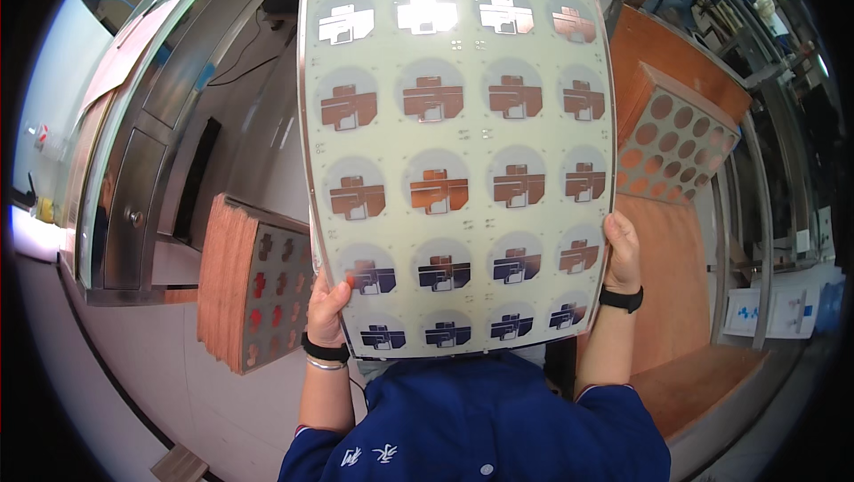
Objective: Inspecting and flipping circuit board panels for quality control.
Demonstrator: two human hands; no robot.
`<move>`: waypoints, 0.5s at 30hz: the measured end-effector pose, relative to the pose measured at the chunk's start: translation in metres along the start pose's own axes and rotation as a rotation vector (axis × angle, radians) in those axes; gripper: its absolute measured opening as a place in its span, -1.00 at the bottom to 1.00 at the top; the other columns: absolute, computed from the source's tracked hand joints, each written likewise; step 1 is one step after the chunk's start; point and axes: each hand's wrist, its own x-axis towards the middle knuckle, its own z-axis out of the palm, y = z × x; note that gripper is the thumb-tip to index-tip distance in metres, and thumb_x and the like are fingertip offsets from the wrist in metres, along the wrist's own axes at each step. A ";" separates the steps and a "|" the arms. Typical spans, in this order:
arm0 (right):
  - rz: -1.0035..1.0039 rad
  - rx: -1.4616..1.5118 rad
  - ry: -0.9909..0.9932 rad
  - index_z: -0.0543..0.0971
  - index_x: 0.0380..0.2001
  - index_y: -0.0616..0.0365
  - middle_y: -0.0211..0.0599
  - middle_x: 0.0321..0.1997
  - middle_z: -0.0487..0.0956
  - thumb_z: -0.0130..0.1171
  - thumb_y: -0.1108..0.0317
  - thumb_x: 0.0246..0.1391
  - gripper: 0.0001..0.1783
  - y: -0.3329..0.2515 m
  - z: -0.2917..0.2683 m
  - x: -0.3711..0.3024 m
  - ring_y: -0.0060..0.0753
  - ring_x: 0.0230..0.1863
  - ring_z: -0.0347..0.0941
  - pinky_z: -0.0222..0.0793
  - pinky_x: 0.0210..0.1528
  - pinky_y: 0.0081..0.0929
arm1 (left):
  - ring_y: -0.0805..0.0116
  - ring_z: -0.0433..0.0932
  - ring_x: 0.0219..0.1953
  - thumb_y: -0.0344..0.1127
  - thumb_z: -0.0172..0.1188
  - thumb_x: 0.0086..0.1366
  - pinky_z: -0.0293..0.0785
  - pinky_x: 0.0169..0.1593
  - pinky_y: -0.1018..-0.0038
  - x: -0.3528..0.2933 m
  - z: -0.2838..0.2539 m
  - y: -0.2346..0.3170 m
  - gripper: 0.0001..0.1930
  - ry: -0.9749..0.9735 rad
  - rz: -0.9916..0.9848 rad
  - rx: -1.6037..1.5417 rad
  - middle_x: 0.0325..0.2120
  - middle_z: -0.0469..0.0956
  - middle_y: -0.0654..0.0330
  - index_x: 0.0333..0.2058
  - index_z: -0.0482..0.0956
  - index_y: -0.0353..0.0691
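Note:
A large pale-green circuit board panel [463,142] is held up in front of my body, its border copper-coloured. Rows of round areas with copper patterns cover its face, and the top ones shine brightly. My left hand [326,309] grips the lower left edge, thumb on the front face. On the right edge, below mid-height, my right hand [623,249] is closed with its thumb at the border. The fingers of both hands are partly hidden behind the panel.
To the left stands a thick stack of similar panels [224,282]. Panels with round copper spots [680,140] lean on a brown wooden stand [663,277] at the right. A steel cabinet [138,175] with a glass-edged top is at far left. A white bin [774,313] sits far right.

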 end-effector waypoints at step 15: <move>-0.039 -0.095 0.021 0.43 -0.05 0.33 -0.26 -0.11 0.52 -0.01 0.19 0.20 -0.59 0.003 0.000 -0.008 -0.48 -0.09 0.42 0.29 -0.02 -0.51 | 0.43 0.46 -0.05 -0.46 0.17 0.18 0.37 0.05 0.43 -0.002 -0.014 -0.001 -0.46 -0.070 -0.061 0.039 -0.13 0.49 0.25 0.13 0.21 -0.22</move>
